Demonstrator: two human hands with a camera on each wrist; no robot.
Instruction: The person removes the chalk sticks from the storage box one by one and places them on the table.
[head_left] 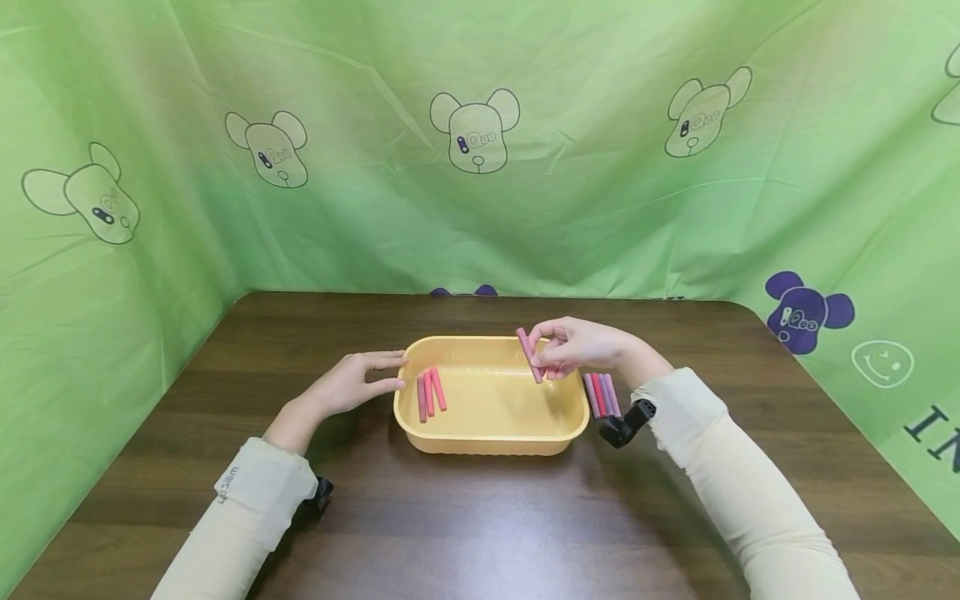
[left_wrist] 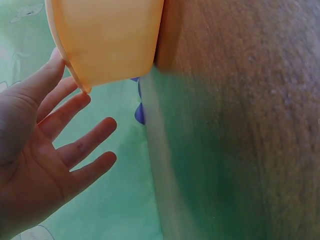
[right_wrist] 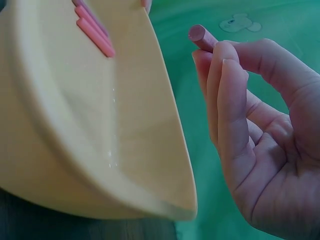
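Note:
A yellow plastic basin (head_left: 491, 445) sits on the table, three pink to mauve sticks (head_left: 429, 394) lying side by side at its left end. My left hand (head_left: 349, 383) touches the basin's left rim with its thumb and fingertips. In the left wrist view the other fingers are spread and bare. Above the right part of the basin, my right hand (head_left: 576, 345) pinches a round mauve stick (head_left: 524, 340) between thumb and fingertips. The stick's flat round end (right_wrist: 196, 33) shows in the right wrist view, beside the basin's rim.
Several pink, red and purple sticks (head_left: 602, 395) lie in a row on the brown table (head_left: 480, 517), just right of the basin and partly behind the right wrist's black camera (head_left: 628, 423). A green printed cloth (head_left: 360, 208) hangs around the table's back and sides.

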